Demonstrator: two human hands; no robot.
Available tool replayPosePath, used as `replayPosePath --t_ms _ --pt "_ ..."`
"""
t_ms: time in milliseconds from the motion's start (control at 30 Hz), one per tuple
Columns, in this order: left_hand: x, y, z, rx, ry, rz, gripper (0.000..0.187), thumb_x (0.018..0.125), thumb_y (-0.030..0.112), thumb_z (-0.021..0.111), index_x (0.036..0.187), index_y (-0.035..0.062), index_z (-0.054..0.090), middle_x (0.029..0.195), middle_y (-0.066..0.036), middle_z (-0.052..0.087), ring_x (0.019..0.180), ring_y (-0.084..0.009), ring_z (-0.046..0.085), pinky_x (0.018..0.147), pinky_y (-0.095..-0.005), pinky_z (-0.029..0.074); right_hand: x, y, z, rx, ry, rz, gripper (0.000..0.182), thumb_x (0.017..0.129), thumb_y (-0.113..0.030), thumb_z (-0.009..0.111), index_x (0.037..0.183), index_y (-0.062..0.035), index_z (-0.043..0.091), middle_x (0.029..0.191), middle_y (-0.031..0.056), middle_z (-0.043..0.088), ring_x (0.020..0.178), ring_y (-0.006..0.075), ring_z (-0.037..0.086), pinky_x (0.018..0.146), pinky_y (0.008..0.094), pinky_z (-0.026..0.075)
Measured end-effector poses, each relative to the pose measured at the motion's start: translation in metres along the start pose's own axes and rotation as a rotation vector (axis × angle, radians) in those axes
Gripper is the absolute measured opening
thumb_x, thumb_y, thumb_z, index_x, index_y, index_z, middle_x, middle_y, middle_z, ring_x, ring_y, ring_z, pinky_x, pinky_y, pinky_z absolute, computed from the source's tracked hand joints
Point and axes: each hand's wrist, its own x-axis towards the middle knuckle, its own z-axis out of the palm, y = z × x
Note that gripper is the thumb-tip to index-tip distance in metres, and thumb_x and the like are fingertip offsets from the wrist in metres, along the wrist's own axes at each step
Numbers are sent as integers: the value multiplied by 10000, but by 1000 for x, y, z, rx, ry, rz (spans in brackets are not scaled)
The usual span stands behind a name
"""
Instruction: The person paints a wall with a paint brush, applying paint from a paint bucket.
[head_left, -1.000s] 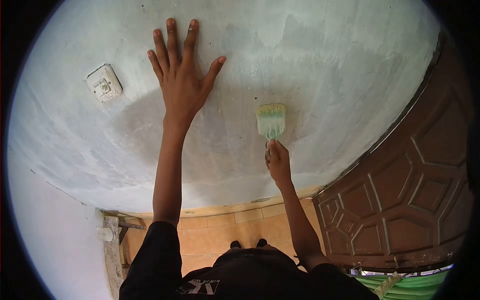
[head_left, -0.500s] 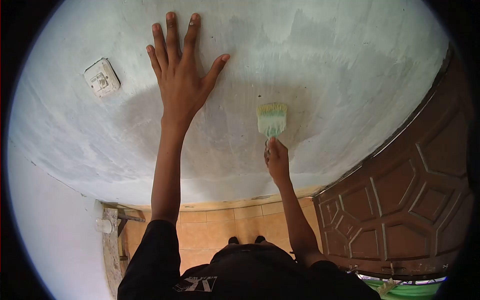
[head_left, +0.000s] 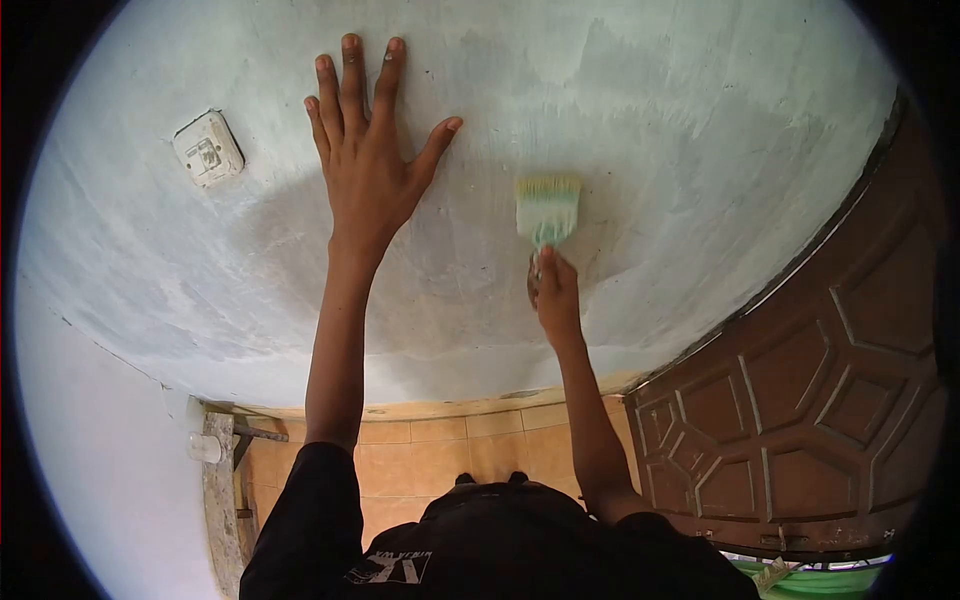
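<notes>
My left hand [head_left: 370, 175] lies flat against the wall [head_left: 690, 130], its fingers spread and holding nothing. To its right, my right hand [head_left: 555, 290] grips the handle of a paintbrush [head_left: 547, 212]. The brush points upward, with a pale, paint-smeared body and yellowish bristles at the wall; the bristle tips are blurred. The wall surface is a patchy pale grey-green, with darker grey areas around both hands.
A white wall switch [head_left: 209, 150] sits left of my left hand. A brown panelled door [head_left: 800, 420] stands at the right. At lower left are a wooden bench [head_left: 222, 500] and a whitish container [head_left: 205, 447]. Orange tiles [head_left: 440, 465] cover the floor.
My right hand has slid the paintbrush upward along the wall. My left hand stays flat on the wall, appearing slightly lower and further right in the view.
</notes>
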Motion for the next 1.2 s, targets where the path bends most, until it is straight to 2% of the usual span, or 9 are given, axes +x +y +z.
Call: replayPosePath --t_ms 133,333,433,533,667,833,967,1100,1200 --pt "0 -1 1 -17 20 6 784 810 572 633 1460 252 332 1553 -106 188 1445 -331 84 1121 -574 128 -29 -10 2 21 74 65 419 1004 -428 409 723 -119 442 537 -72 343 421 21 318 376 202 253" --pt "-1 -2 1 -9 17 15 774 814 571 628 1459 259 335 1553 -103 190 1444 -333 92 1120 -571 139 22 -94 24 -96 21 -150 411 1003 -410 426 720 -111 437 545 -73 337 447 18 321 404 196 263" --pt "0 0 -1 20 -13 7 777 834 522 625 1474 233 293 1555 -122 165 1438 -349 101 1114 -577 147 36 -60 10 -254 50 -272 413 1004 -405 427 715 -110 425 547 -70 337 453 21 329 413 195 272" --pt "1 1 -5 6 -29 -4 772 834 509 629 1473 233 296 1555 -119 166 1434 -360 107 1110 -580 153 10 -32 -2 -91 72 -129 414 1004 -401 428 709 -110 411 548 -64 344 453 27 335 408 198 274" --pt "3 -1 -3 -9 -8 1 771 826 518 638 1467 241 311 1554 -110 178 1435 -357 108 1112 -583 145 -14 -21 -12 -151 60 -34 422 1008 -406 412 708 -109 406 547 -62 347 455 25 333 404 199 274" --pt "-1 -1 0 -42 19 -6 770 809 542 651 1455 257 345 1551 -91 203 1442 -332 105 1118 -577 136 11 -94 20 -125 -64 -69 426 991 -435 435 707 -120 396 585 -64 332 497 40 317 450 228 266" --pt "1 0 1 -17 15 8 768 815 534 646 1457 246 339 1549 -105 200 1440 -341 105 1115 -577 138 24 -68 18 -62 -68 -92 432 988 -463 427 730 -118 404 588 -61 331 510 39 328 449 229 269" --pt "-1 -1 -1 7 -6 19 764 835 522 625 1467 228 314 1550 -130 181 1438 -352 99 1114 -575 138 -8 21 -3 -14 47 -4 417 992 -457 425 742 -124 425 573 -69 336 473 27 316 427 202 261" --pt "-1 -2 -1 16 -5 24 768 834 528 624 1469 232 309 1550 -130 178 1438 -350 96 1116 -574 135 -25 21 -3 -5 84 41 417 991 -455 428 733 -128 432 556 -74 337 444 24 303 403 196 248"
